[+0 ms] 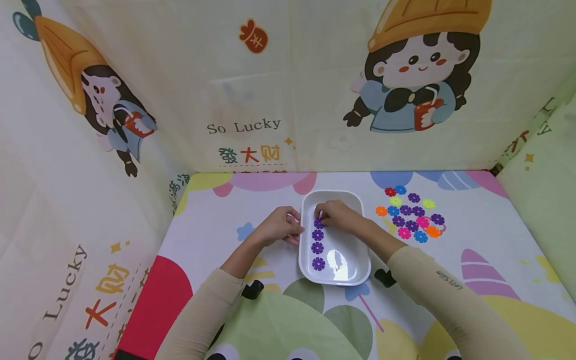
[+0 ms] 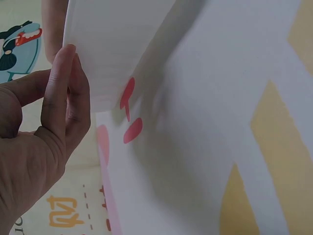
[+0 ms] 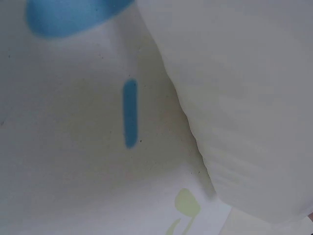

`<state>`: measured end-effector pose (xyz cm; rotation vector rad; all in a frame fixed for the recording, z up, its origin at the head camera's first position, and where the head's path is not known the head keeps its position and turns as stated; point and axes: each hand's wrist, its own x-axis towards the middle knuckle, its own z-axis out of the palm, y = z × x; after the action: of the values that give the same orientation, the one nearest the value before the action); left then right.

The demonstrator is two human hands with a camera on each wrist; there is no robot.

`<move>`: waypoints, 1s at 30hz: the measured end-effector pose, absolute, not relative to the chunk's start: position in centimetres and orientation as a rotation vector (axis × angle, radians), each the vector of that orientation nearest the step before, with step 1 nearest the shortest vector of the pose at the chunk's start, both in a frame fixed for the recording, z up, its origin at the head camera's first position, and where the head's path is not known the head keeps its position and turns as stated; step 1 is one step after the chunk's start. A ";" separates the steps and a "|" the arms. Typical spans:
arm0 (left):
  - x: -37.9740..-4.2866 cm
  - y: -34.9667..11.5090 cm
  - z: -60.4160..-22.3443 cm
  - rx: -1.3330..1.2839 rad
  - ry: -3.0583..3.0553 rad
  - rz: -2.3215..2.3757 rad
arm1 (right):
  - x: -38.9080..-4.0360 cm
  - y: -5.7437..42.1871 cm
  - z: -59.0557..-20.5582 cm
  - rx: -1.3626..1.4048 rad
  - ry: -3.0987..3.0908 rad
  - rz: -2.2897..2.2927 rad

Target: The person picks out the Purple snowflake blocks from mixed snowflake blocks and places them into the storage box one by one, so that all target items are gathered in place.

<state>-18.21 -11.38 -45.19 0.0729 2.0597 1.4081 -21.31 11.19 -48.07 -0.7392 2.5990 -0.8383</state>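
A white tray [image 1: 346, 240] stands on the table, with a column of purple notched plastic discs [image 1: 317, 248] along its left side. My right hand [image 1: 339, 215] reaches in over the right rim and pinches the topmost purple disc [image 1: 318, 223], partly hidden by the fingers. At the left rim my left hand [image 1: 280, 226] touches the tray with its fingertips. The left wrist view shows those fingers [image 2: 57, 93] fairly straight against the tray's outer wall [image 2: 112, 44]. In the right wrist view the tray's side [image 3: 244, 107] fills the right half, and the right hand's fingers are out of sight.
Right of the tray lies a loose group of notched discs in purple, blue, pink, orange, yellow and red, among them a blue disc [image 1: 421, 236]. A patterned cloth [image 1: 270, 310] covers the table. Printed curtains [image 1: 315, 100] close off the back and sides.
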 end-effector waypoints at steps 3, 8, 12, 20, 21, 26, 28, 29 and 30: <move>-18.2 -11.4 -45.3 0.076 2.059 1.413 | -21.3 11.1 -48.1 -0.736 2.598 -0.838; -18.2 -11.4 -45.3 0.079 2.063 1.415 | -21.2 11.1 -48.0 -0.713 2.594 -0.830; -18.1 -11.4 -45.3 0.080 2.062 1.417 | -21.2 11.1 -48.2 -0.690 2.599 -0.821; -18.3 -11.4 -45.2 0.080 2.072 1.394 | -21.1 11.1 -48.3 -0.672 2.615 -0.819; -18.3 -11.4 -45.2 0.079 2.073 1.392 | -21.1 11.1 -48.3 -0.671 2.618 -0.818; -18.4 -11.3 -45.3 0.067 2.079 1.389 | -21.1 11.1 -48.4 -0.669 2.629 -0.813; -18.3 -11.3 -45.3 0.060 2.077 1.392 | -21.1 11.1 -48.5 -0.671 2.632 -0.813; -18.3 -11.3 -45.3 0.061 2.075 1.394 | -21.1 11.0 -48.5 -0.674 2.633 -0.815; -18.3 -11.3 -45.3 0.062 2.073 1.396 | -21.1 11.1 -48.5 -0.679 2.634 -0.815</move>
<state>-18.31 -11.35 -45.32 0.0619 2.0729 1.3960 -21.12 11.05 -48.52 -0.6791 2.6341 -0.8152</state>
